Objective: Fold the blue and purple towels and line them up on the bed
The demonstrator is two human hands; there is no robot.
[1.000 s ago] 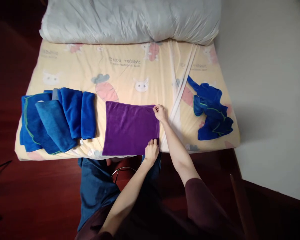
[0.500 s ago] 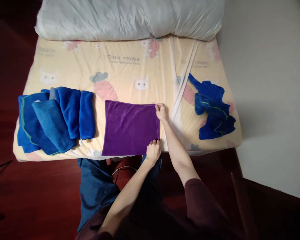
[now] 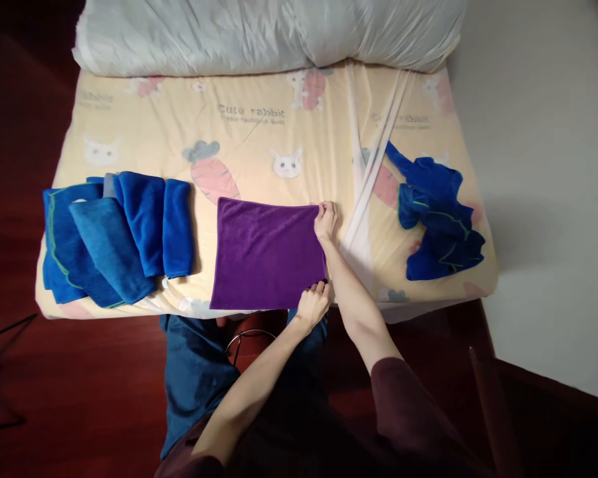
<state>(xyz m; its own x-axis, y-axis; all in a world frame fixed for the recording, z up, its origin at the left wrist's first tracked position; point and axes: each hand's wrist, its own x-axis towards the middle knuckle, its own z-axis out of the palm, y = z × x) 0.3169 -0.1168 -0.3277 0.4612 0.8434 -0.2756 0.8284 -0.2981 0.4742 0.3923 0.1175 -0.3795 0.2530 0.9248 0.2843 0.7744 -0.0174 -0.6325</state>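
A purple towel (image 3: 269, 255) lies flat near the front edge of the bed, with slight wrinkles in its surface. My right hand (image 3: 325, 221) is closed on its far right corner. Lower down the same side, my left hand (image 3: 314, 305) pinches the near right corner, its fingertips curled over the fabric. The towel's right edge runs between the two hands, partly hidden by my right wrist.
On the left of the bed lie several folded blue cloths (image 3: 114, 242), overlapping. A crumpled blue cloth with green stitching (image 3: 438, 222) sits at the right. A pale rolled quilt (image 3: 259, 36) spans the back of the rabbit-print sheet (image 3: 249, 153). A white wall (image 3: 543, 199) stands at right.
The whole view has shifted slightly, so the bed appears a little further right. Both hands stay at the towel's right corners, and its right edge looks straighter under my grip.
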